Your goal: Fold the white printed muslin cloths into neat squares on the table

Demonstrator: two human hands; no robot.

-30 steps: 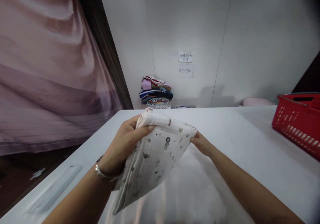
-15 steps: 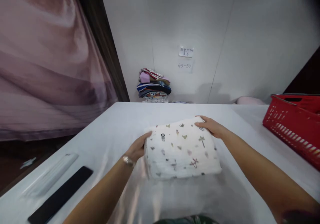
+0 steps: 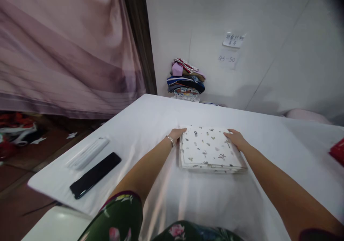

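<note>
A white folded cloth (image 3: 208, 146) printed with small palm trees and leaves lies flat on the white table (image 3: 161, 112), its folded layers showing along the near edge. My left hand (image 3: 177, 134) grips its far left corner, thumb on top and the other fingers hidden at the side. At the far right corner, my right hand (image 3: 237, 139) holds the cloth the same way, the thumb lying over the print. Both hands are closed on the fabric.
On the table's left lie a long black object (image 3: 95, 174) and a clear plastic-wrapped white item (image 3: 87, 153). A pile of folded fabrics (image 3: 186, 80) stands against the wall at the back. A red basket (image 3: 338, 151) shows at the right edge; a pink curtain (image 3: 67, 47) hangs left.
The cloth, earlier raised and tilted between both hands, now lies flat on the table. The view has swung right to left, so the red basket is mostly out of sight.
</note>
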